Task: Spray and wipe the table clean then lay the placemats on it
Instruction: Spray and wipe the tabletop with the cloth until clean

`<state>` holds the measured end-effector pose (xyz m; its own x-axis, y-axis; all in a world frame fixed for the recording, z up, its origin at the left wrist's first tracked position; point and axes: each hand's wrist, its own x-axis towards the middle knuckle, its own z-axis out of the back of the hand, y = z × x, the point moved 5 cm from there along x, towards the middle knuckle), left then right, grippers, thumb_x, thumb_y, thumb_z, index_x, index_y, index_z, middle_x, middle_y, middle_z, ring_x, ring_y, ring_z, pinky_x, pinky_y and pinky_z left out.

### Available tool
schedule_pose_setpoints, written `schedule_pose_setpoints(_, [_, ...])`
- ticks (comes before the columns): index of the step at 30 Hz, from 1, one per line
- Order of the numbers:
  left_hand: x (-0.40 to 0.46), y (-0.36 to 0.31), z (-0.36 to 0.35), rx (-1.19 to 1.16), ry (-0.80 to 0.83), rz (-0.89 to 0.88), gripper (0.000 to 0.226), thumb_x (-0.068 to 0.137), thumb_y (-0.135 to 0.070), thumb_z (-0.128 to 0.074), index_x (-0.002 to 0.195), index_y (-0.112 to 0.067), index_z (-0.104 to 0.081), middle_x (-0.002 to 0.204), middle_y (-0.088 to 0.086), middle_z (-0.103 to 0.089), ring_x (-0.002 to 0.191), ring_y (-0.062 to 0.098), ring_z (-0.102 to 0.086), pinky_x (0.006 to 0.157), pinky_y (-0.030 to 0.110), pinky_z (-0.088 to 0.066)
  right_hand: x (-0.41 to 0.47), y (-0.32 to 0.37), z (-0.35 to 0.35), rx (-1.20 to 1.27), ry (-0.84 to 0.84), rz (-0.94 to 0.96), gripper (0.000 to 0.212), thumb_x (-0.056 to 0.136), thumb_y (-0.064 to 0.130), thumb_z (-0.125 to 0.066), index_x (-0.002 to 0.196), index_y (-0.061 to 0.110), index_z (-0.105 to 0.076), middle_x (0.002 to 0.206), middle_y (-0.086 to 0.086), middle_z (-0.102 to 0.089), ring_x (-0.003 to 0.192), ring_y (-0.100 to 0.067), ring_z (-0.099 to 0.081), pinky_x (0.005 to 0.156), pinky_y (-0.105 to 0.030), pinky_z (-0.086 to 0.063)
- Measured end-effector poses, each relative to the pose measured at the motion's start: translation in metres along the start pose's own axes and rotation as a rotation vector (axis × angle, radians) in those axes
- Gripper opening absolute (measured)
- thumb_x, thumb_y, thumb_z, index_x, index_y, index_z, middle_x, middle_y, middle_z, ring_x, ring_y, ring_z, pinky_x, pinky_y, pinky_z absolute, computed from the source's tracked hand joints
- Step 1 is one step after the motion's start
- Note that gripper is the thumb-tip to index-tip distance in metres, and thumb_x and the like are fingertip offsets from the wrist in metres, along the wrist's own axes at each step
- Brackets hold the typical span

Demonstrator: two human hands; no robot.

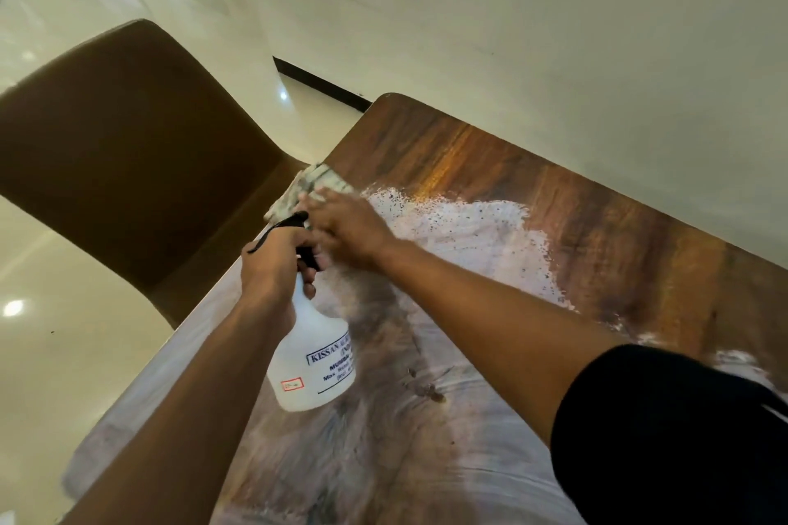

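Note:
My left hand [273,264] grips the neck and black trigger of a white spray bottle [317,358], held above the wooden table [597,234]. My right hand [345,226] reaches across it and presses a pale patterned cloth [311,185] flat onto the table near its left edge. White sprayed foam [460,226] lies in a patch just right of the cloth. The wood nearer to me shows wet smeared streaks. No placemats are in view.
A brown upholstered chair [128,158] stands against the table's left side, its seat under the cloth. A pale wall runs along the table's far right edge. Glossy cream floor tiles [55,354] lie to the left.

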<state>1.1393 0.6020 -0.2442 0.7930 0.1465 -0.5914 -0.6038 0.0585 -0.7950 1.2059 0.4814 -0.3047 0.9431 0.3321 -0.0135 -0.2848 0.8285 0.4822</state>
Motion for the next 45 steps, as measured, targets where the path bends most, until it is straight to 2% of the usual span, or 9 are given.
schedule_pose_setpoints(4, [-0.022, 0.012, 0.020, 0.035, -0.035, 0.000, 0.011, 0.087, -0.010, -0.063, 0.081, -0.002, -0.066, 0.076, 0.020, -0.064, 0.047, 0.014, -0.042, 0.048, 0.029, -0.036, -0.035, 0.003, 0.007, -0.024, -0.012, 0.011, 0.046, 0.106, 0.027, -0.050, 0.151, 0.030, -0.044, 0.164, 0.007, -0.032, 0.152, -0.019, -0.027, 0.119, -0.045, -0.027])
schedule_pose_setpoints(15, [-0.083, 0.054, 0.075, -0.035, -0.118, 0.026, 0.017, 0.094, -0.015, -0.063, 0.083, -0.002, -0.066, 0.078, 0.017, -0.064, 0.053, 0.015, -0.044, 0.049, 0.027, -0.038, -0.108, -0.095, 0.052, -0.048, -0.283, -0.682, 0.047, 0.105, 0.017, -0.047, 0.151, 0.025, -0.047, 0.164, 0.002, -0.034, 0.153, -0.025, -0.024, 0.120, -0.041, -0.031])
schedule_pose_setpoints(18, [-0.090, 0.063, 0.086, -0.043, -0.146, 0.027, 0.018, 0.093, -0.016, -0.064, 0.083, -0.002, -0.068, 0.078, 0.017, -0.066, 0.051, 0.015, -0.046, 0.048, 0.026, -0.039, -0.086, -0.040, 0.023, -0.022, -0.242, -0.572, 0.047, 0.102, 0.010, -0.049, 0.145, 0.028, -0.053, 0.159, -0.004, -0.042, 0.150, -0.027, -0.031, 0.116, -0.042, -0.036])
schedule_pose_setpoints(26, [-0.082, 0.068, 0.101, -0.028, -0.156, 0.029, 0.016, 0.086, -0.013, -0.064, 0.075, -0.002, -0.070, 0.072, 0.020, -0.067, 0.045, 0.016, -0.044, 0.046, 0.027, -0.037, -0.069, 0.107, -0.067, -0.024, 0.051, 0.187, 0.047, 0.103, 0.023, -0.051, 0.149, 0.026, -0.049, 0.163, 0.004, -0.036, 0.153, -0.019, -0.026, 0.115, -0.048, -0.032])
schedule_pose_setpoints(29, [-0.069, 0.067, 0.110, -0.037, -0.148, 0.057, 0.014, 0.088, -0.013, -0.064, 0.081, -0.002, -0.070, 0.074, 0.017, -0.067, 0.046, 0.015, -0.046, 0.046, 0.024, -0.038, -0.062, 0.080, -0.054, -0.042, 0.039, 0.130, 0.050, 0.102, 0.024, -0.054, 0.151, 0.030, -0.046, 0.162, 0.005, -0.036, 0.152, -0.021, -0.029, 0.115, -0.047, -0.034])
schedule_pose_setpoints(33, [-0.050, 0.066, 0.122, -0.011, -0.103, 0.089, 0.016, 0.091, -0.016, -0.064, 0.083, -0.003, -0.067, 0.075, 0.015, -0.066, 0.050, 0.014, -0.047, 0.042, 0.023, -0.040, -0.065, 0.015, -0.011, 0.002, -0.234, -0.297, 0.041, 0.103, 0.024, -0.051, 0.144, 0.025, -0.054, 0.154, -0.004, -0.048, 0.138, -0.028, -0.047, 0.107, -0.050, -0.048])
schedule_pose_setpoints(37, [-0.035, 0.061, 0.129, -0.022, -0.070, 0.119, 0.014, 0.090, -0.015, -0.063, 0.083, -0.004, -0.060, 0.073, 0.013, -0.058, 0.047, 0.014, -0.046, 0.040, 0.019, -0.039, -0.066, -0.031, 0.010, 0.003, -0.345, -0.554, 0.044, 0.104, 0.020, -0.049, 0.148, 0.021, -0.051, 0.160, 0.001, -0.041, 0.151, -0.026, -0.030, 0.118, -0.046, -0.036])
schedule_pose_setpoints(41, [-0.024, 0.053, 0.132, 0.000, -0.026, 0.100, 0.014, 0.091, -0.013, -0.062, 0.082, -0.003, -0.060, 0.072, 0.014, -0.057, 0.043, 0.012, -0.044, 0.041, 0.020, -0.038, -0.050, -0.014, 0.001, -0.050, -0.335, -0.646, 0.045, 0.104, 0.018, -0.047, 0.149, 0.020, -0.049, 0.163, -0.001, -0.037, 0.153, -0.027, -0.024, 0.120, -0.047, -0.031])
schedule_pose_setpoints(45, [-0.013, 0.047, 0.131, 0.057, 0.022, 0.079, 0.012, 0.091, -0.011, -0.063, 0.085, -0.002, -0.066, 0.067, 0.015, -0.061, 0.037, 0.010, -0.043, 0.039, 0.022, -0.037, -0.031, 0.030, -0.022, -0.036, -0.256, -0.480, 0.048, 0.104, 0.021, -0.045, 0.152, 0.024, -0.044, 0.163, 0.000, -0.036, 0.153, -0.026, -0.025, 0.119, -0.049, -0.027])
